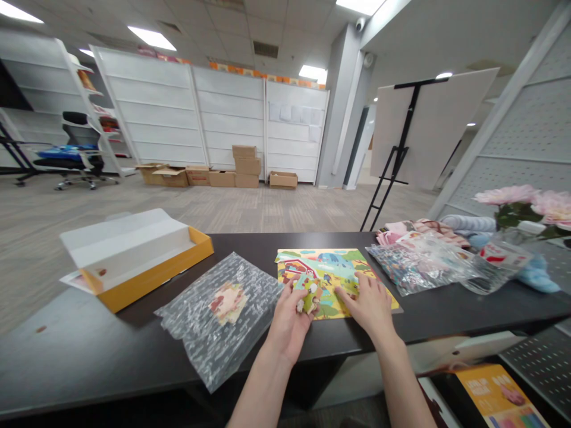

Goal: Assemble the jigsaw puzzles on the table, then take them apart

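Observation:
A colourful farm-scene picture board with a red barn lies flat on the dark table. My left hand, over the board's left side, is closed around several jigsaw puzzle pieces, mostly green and yellow. On the right part of the board rests my right hand, its fingertips down on the picture near a piece; whether it pinches that piece is hard to see. Left of my left hand is a clear plastic bag with more puzzle pieces on or in it.
An open yellow box with a white lid stands at the table's left. Plastic packages, folded cloths and pink flowers crowd the right end. Beyond the table are an easel board and cardboard boxes.

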Demonstrator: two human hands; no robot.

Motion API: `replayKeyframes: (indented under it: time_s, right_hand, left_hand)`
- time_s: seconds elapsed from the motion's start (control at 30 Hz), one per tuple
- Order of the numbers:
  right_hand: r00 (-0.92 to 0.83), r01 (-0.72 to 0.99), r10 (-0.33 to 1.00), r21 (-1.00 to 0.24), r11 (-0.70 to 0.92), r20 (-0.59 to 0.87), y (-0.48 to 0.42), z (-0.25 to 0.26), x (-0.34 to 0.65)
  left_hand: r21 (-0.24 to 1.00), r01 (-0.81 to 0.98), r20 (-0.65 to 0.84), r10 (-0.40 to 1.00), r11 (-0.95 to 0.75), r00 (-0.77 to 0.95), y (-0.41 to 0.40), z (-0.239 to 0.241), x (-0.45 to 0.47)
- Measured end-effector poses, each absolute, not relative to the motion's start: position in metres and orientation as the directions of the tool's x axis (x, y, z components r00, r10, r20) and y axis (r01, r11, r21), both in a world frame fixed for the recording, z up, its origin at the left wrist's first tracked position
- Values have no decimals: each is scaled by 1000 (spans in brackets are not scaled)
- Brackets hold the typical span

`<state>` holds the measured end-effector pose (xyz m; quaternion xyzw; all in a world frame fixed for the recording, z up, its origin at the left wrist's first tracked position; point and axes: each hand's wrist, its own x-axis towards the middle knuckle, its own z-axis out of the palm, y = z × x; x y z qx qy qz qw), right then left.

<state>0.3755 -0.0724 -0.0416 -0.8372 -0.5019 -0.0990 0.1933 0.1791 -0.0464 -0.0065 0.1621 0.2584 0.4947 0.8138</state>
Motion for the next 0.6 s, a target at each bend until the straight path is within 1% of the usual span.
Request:
replayKeyframes:
  time_s: [0.2,0.3,0.37,0.53,0.6]
  right_hand:
    - [509,860,805,-216,-463,304,-78,-39,397]
    - [538,841,796,-229,-489,277,-84,-39,417]
    - [554,829,788,-260,-495,270,-88,-39,427]
    - [581,793,775,-388,-470,249,-90,-41,434]
    - [595,786,761,-388,-482,258,-90,-40,431]
  left_hand:
    - [538,-713,-261,893,450,367,-44,-8,175]
    - [528,-717,-265,891,455,369,-43,-7,174]
    - [517,-725,-268,890,455,368,-43,-6,175]
    - [520,-727,-241,893,449,380,-46,-4,177]
    - [523,-725,-228,894,447,386,-46,-5,178]
